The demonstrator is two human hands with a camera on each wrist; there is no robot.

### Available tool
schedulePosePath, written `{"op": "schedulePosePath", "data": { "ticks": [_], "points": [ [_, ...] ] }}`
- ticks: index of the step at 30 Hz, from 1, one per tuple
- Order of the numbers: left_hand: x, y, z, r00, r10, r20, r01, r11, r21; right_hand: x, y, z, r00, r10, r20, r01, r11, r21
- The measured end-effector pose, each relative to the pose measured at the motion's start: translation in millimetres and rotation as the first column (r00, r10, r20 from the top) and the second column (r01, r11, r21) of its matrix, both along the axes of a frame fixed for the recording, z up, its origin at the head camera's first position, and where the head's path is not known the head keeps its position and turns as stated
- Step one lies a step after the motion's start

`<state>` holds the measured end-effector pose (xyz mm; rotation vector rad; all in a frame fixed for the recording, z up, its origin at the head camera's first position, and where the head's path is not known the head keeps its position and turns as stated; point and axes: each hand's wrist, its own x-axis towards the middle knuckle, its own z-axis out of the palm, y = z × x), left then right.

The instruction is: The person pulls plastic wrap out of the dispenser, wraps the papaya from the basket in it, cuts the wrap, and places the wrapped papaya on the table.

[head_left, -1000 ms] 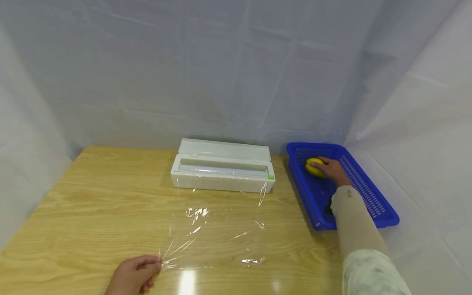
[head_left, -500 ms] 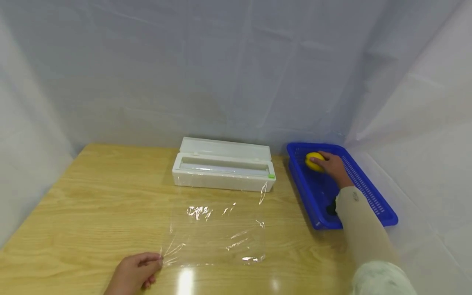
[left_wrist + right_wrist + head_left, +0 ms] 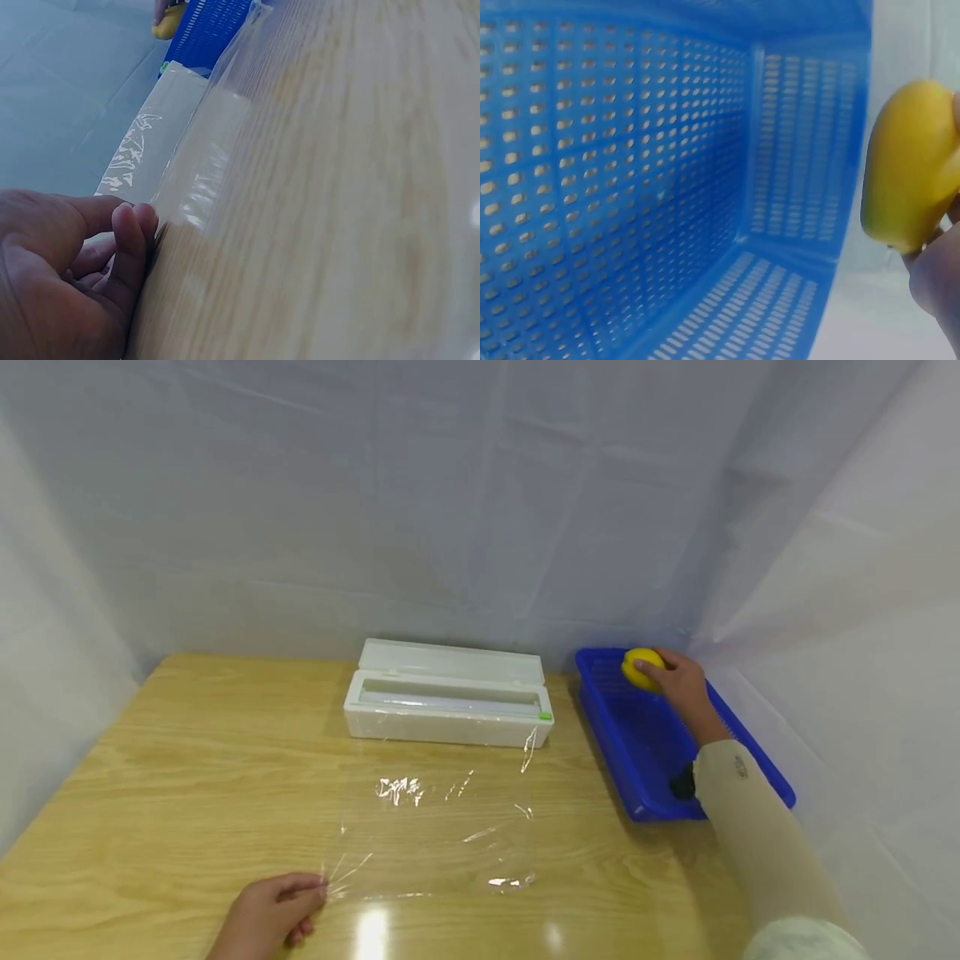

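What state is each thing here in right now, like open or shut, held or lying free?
Wrap dispenser box: lid open, standing on the table.
Plastic wrap sheet: spread flat on the table, near corner pinched.
Left hand: pinches the sheet's corner.
Yellow fruit: gripped, lifted above the basket floor.
Right hand: grips the fruit.
Blue basket: upright on the table.

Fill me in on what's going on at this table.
A person works at a wooden table. The right hand grips a yellow lemon above the far end of a blue basket. The left hand pinches the near corner of a clear plastic wrap sheet spread flat on the table, in front of an open white wrap dispenser.
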<state>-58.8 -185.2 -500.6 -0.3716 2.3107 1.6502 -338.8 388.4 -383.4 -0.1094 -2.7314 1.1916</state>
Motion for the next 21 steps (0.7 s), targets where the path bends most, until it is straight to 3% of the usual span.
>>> {"op": "schedulePosePath", "data": {
  "ticks": [9, 15, 21],
  "points": [
    [-2.0, -1.3, 2.2, 1.0, 0.003, -0.006, -0.003, 1.0, -0.015, 14.3, -19.3, 17.9, 0.997, -0.029, -0.067, 0.028, 0.999, -0.024],
    [-1.7, -4.5, -0.1, 1.0, -0.023, -0.007, 0.024, 0.999, 0.026, 31.6, -45.0, 30.1, 0.991, 0.011, -0.132, -0.018, 0.998, -0.053],
    [-3.4, -5.3, -1.7, 1.0, 0.009, 0.001, -0.009, 1.0, 0.017, 46.4, -81.4, 36.5, 0.981, 0.035, -0.193, -0.046, 0.997, -0.055]
  ]
}}
